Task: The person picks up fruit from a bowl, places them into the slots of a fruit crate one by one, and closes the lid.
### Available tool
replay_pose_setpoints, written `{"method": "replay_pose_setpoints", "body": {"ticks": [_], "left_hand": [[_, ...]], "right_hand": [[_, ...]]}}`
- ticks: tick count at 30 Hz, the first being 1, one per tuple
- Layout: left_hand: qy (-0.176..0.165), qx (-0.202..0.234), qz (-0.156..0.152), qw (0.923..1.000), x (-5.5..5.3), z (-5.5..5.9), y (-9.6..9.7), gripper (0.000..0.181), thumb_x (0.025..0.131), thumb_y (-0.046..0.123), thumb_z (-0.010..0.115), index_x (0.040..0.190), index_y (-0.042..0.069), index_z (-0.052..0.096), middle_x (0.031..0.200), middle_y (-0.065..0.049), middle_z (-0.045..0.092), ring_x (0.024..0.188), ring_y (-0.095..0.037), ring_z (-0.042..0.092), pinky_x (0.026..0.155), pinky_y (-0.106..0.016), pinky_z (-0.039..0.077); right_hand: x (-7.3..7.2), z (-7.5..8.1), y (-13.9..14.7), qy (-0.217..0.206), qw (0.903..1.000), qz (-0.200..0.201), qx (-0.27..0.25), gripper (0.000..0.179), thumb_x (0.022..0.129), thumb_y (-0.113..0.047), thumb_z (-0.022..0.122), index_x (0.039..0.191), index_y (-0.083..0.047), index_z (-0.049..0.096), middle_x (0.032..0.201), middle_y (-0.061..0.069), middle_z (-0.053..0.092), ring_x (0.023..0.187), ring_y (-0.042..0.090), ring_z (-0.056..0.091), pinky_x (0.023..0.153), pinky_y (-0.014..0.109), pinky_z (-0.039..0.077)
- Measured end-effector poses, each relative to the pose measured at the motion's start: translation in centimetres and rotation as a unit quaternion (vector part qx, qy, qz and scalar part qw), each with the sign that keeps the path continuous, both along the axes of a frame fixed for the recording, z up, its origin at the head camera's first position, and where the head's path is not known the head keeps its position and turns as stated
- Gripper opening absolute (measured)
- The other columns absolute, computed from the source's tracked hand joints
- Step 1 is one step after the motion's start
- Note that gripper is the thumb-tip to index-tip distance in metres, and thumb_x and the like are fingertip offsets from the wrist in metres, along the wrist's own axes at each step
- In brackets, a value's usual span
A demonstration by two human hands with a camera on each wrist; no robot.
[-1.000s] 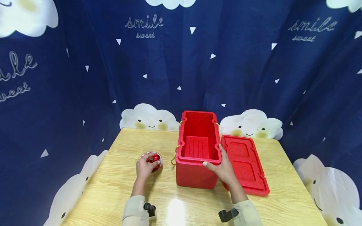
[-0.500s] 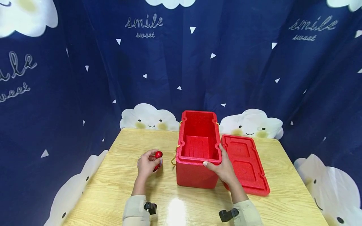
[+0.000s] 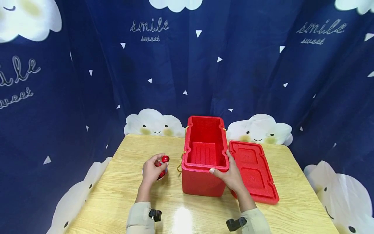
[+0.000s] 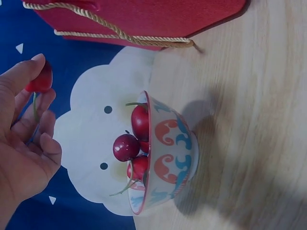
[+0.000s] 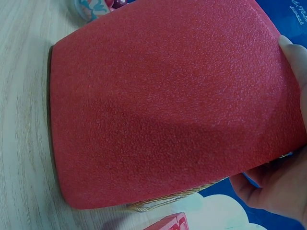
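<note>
My left hand (image 3: 151, 169) pinches a red cherry (image 4: 42, 78) between thumb and fingers, its green stem hanging down against the palm. Close by stands a patterned bowl (image 4: 165, 165) with several cherries (image 4: 126, 147) in it; the left wrist view shows the held cherry clear above the rim, and in the head view the hand partly hides the bowl. To the right is a deep red foam box (image 3: 202, 182), its top uncovered and its bare ribbed floor showing. My right hand (image 3: 232, 174) grips its near right corner, thumb at the front rim and fingers along the side.
A red lid (image 3: 253, 172) lies flat on the wooden table (image 3: 117, 195) at the box's right. Yellow rope (image 4: 129, 36) loops off the box's left side toward the bowl. A dark blue curtain (image 3: 175, 65) with clouds hangs round the table.
My left hand has lifted the cherry up out of the bowl and slightly to the right. The right hand stays on the box corner.
</note>
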State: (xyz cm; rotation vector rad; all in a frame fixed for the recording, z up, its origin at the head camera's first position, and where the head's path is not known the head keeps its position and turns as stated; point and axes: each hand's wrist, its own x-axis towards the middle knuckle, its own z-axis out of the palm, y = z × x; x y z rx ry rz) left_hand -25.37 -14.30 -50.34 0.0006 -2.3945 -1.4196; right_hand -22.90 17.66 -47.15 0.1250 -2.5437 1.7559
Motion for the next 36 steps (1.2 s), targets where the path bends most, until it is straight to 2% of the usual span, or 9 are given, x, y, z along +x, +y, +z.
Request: {"method": "replay_pose_setpoints", "body": {"ticks": [2,7,13,20,25,32,36], "left_hand": [[0.01,-0.009,0.0,0.9999,0.0,0.1,0.0,0.037,0.071,0.016,0.081,0.106,0.015,0.07,0.084,-0.005,0.066,0.072,-0.026,0.053,0.06,-0.035,0.039],[0.017,-0.02,0.005,0.9996,-0.1,0.4,0.2,0.036,0.071,0.02,0.082,0.105,0.016,0.071,0.097,-0.001,0.069,0.086,-0.031,0.051,0.065,-0.037,0.038],[0.023,-0.017,0.018,0.9994,-0.3,1.1,0.7,0.037,0.072,0.02,0.081,0.107,0.016,0.07,0.105,-0.002,0.065,0.098,-0.024,0.043,0.075,-0.041,0.036],[0.046,-0.018,0.028,0.9984,-0.6,1.9,1.3,0.038,0.07,0.018,0.082,0.106,0.013,0.07,0.106,-0.007,0.065,0.106,-0.027,0.042,0.085,-0.046,0.034],[0.053,-0.009,0.011,0.9985,-1.0,2.5,2.0,0.038,0.071,0.018,0.081,0.107,0.013,0.07,0.106,-0.006,0.065,0.108,-0.028,0.048,0.09,-0.049,0.034],[0.083,0.001,-0.019,0.9964,-2.1,3.5,3.2,0.036,0.071,0.013,0.082,0.106,0.013,0.071,0.103,-0.004,0.067,0.101,-0.025,0.056,0.09,-0.045,0.037],[0.085,0.002,-0.031,0.9959,-2.4,4.1,3.6,0.036,0.072,0.014,0.081,0.106,0.012,0.071,0.102,-0.004,0.067,0.098,-0.022,0.059,0.088,-0.043,0.041]], "right_hand": [[0.0,0.0,0.0,-0.001,1.0,-0.001,0.0,0.108,0.068,-0.035,0.082,0.149,-0.016,0.012,0.141,0.014,0.031,0.121,0.033,0.036,0.083,0.046,0.048],[-0.1,-0.1,0.1,-0.003,1.0,-0.003,0.003,0.11,0.066,-0.037,0.082,0.149,-0.016,0.012,0.14,0.014,0.031,0.121,0.035,0.036,0.08,0.045,0.05],[-0.2,-0.3,0.1,0.005,1.0,-0.004,0.001,0.11,0.066,-0.036,0.083,0.148,-0.016,0.014,0.139,0.014,0.033,0.121,0.037,0.038,0.08,0.045,0.05],[-0.1,-0.1,0.2,0.006,1.0,-0.003,-0.001,0.109,0.067,-0.036,0.082,0.149,-0.016,0.013,0.14,0.013,0.032,0.12,0.033,0.038,0.081,0.044,0.049],[0.3,0.6,0.1,-0.008,0.9999,0.0,-0.007,0.109,0.068,-0.032,0.083,0.149,-0.014,0.012,0.142,0.015,0.03,0.122,0.035,0.037,0.084,0.045,0.048],[1.9,3.6,-0.8,0.003,1.0,0.004,0.0,0.101,0.073,-0.021,0.078,0.147,-0.003,0.012,0.14,0.022,0.03,0.12,0.039,0.038,0.085,0.047,0.046],[2.1,3.7,-0.9,-0.003,1.0,-0.003,-0.001,0.101,0.072,-0.021,0.078,0.147,-0.005,0.013,0.139,0.021,0.032,0.12,0.037,0.038,0.085,0.047,0.046]]}}
